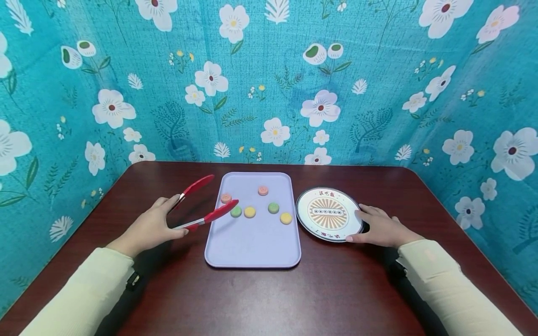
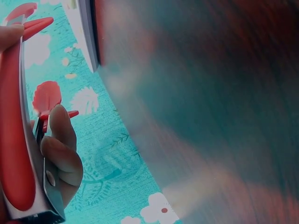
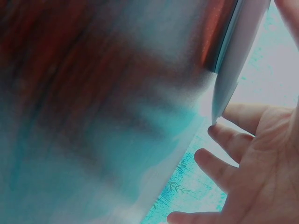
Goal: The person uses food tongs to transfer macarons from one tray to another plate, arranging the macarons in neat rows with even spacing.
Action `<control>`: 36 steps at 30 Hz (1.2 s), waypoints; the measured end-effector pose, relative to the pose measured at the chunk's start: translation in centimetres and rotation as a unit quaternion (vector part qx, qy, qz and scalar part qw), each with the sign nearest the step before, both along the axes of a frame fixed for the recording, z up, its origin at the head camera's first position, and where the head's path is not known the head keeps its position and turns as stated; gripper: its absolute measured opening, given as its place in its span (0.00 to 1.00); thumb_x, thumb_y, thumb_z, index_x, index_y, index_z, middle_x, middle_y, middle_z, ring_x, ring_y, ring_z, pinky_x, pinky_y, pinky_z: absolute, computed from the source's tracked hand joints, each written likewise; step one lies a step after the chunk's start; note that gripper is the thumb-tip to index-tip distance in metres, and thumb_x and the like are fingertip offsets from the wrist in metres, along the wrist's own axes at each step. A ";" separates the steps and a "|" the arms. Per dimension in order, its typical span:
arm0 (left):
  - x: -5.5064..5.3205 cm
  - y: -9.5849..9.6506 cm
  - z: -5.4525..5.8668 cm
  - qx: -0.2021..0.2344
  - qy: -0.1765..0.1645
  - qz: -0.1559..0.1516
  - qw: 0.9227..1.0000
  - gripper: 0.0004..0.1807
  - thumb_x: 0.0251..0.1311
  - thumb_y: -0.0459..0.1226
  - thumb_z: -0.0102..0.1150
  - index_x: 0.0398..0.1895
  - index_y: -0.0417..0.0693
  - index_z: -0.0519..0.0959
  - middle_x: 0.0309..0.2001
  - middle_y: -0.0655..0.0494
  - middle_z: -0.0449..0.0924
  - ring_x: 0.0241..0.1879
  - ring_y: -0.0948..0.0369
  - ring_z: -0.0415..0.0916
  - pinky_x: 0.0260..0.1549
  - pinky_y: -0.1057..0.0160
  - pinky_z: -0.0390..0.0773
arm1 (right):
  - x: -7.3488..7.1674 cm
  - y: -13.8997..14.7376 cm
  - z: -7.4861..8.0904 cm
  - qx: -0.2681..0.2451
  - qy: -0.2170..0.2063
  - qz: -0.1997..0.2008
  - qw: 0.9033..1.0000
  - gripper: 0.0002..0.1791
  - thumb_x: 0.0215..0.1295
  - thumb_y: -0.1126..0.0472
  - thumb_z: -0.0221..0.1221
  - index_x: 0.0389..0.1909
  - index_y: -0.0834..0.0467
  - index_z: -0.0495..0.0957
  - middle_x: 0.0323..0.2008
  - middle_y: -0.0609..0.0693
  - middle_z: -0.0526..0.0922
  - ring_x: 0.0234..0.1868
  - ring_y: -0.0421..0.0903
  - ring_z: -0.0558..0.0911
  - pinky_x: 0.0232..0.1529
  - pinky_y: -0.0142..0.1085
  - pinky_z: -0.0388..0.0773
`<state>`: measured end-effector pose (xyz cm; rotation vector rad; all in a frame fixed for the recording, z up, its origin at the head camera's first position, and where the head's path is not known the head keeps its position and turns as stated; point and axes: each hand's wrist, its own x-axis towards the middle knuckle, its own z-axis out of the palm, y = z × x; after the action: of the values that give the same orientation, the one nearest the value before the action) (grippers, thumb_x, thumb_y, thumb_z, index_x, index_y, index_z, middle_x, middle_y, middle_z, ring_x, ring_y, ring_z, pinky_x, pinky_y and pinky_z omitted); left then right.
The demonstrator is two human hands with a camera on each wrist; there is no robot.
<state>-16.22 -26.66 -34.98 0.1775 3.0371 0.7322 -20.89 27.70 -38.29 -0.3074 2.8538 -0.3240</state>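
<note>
Head view: A dark brown bench (image 1: 269, 298) is shown against a flowered teal cloth (image 1: 252, 93), with a lilac tray (image 1: 252, 245) near its middle and a round printed plate (image 1: 304, 212) just beside the tray's right edge.
Left grip (image 1: 153, 226): Red-tipped metal tongs (image 1: 216, 213) are held between thumb and fingers, with their two arms spread wide.
Tong tips: One tip is seen over the tray's left part, near a pink and a green piece; the other is seen off the tray's left edge. Nothing is pinched between them.
Right grip (image 1: 382, 226): The plate's right rim is touched by spread, mostly straight fingers; whether any weight is borne cannot be told.
Tray pieces: Six small, round, macaron-like sweets are laid apart on the tray: two pink (image 1: 263, 190), two green (image 1: 273, 207) and two yellow (image 1: 286, 218).
Tongs and plate, done: The tongs are taken up and the plate is reached, so preparation is judged complete.
Sweets, left: None is lifted; all six are judged not yet dealt with, and the work is taken to be at its start.
</note>
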 end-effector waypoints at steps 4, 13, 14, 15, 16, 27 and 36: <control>0.1 0.1 0.0 0.001 -0.004 -0.002 1.000 0.57 0.39 0.46 0.76 0.73 0.38 0.55 0.58 0.34 0.64 0.49 0.40 0.72 0.35 0.41 0.81 | 0.0 0.0 0.0 0.001 -0.002 0.001 1.000 0.64 0.42 0.23 0.60 0.70 0.66 0.59 0.70 0.70 0.54 0.68 0.69 0.51 0.56 0.77 0.47; 0.3 0.7 0.0 -0.007 -0.006 -0.003 1.000 0.59 0.36 0.48 0.78 0.73 0.41 0.56 0.60 0.35 0.64 0.51 0.39 0.72 0.34 0.43 0.82 | 0.2 0.0 0.0 0.000 0.004 0.000 1.000 0.64 0.42 0.24 0.61 0.70 0.67 0.59 0.70 0.70 0.54 0.67 0.70 0.52 0.56 0.77 0.48; 0.4 0.7 0.0 -0.009 -0.005 -0.003 1.000 0.59 0.36 0.48 0.78 0.73 0.41 0.56 0.60 0.35 0.65 0.51 0.39 0.72 0.34 0.43 0.82 | 0.1 0.0 0.0 0.000 0.005 0.000 1.000 0.64 0.42 0.24 0.61 0.70 0.67 0.60 0.70 0.70 0.54 0.67 0.70 0.52 0.56 0.76 0.48; 0.4 0.8 0.0 -0.012 -0.005 -0.002 1.000 0.59 0.36 0.48 0.78 0.73 0.41 0.57 0.60 0.35 0.65 0.51 0.39 0.72 0.34 0.43 0.82 | 0.2 0.0 0.1 0.000 0.005 0.000 1.000 0.64 0.42 0.24 0.61 0.70 0.67 0.60 0.70 0.70 0.54 0.67 0.70 0.52 0.56 0.76 0.48; 0.4 0.8 0.0 -0.015 -0.003 -0.003 1.000 0.59 0.35 0.48 0.78 0.72 0.40 0.57 0.59 0.35 0.65 0.51 0.39 0.72 0.34 0.43 0.82 | 0.1 0.0 0.1 -0.001 0.005 0.000 1.000 0.63 0.43 0.24 0.61 0.70 0.67 0.60 0.70 0.70 0.54 0.67 0.70 0.52 0.56 0.76 0.48; 0.5 1.1 0.2 -0.032 -0.006 -0.009 0.999 0.58 0.33 0.47 0.79 0.70 0.37 0.60 0.57 0.35 0.67 0.49 0.40 0.74 0.33 0.43 0.82 | 0.3 -0.1 0.3 0.006 0.005 0.007 1.000 0.62 0.44 0.25 0.62 0.70 0.66 0.60 0.69 0.70 0.55 0.67 0.70 0.53 0.55 0.76 0.50; 0.6 1.1 0.3 -0.024 -0.025 -0.016 0.999 0.57 0.33 0.47 0.79 0.70 0.38 0.61 0.57 0.36 0.68 0.50 0.41 0.73 0.33 0.44 0.82 | 0.2 0.0 0.1 -0.001 0.004 0.005 1.000 0.62 0.43 0.24 0.61 0.70 0.66 0.60 0.70 0.70 0.54 0.67 0.70 0.53 0.56 0.77 0.48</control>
<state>-15.59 -25.59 -34.67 0.2026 2.9950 0.6501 -20.69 27.67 -38.21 -0.3246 2.8594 -0.3240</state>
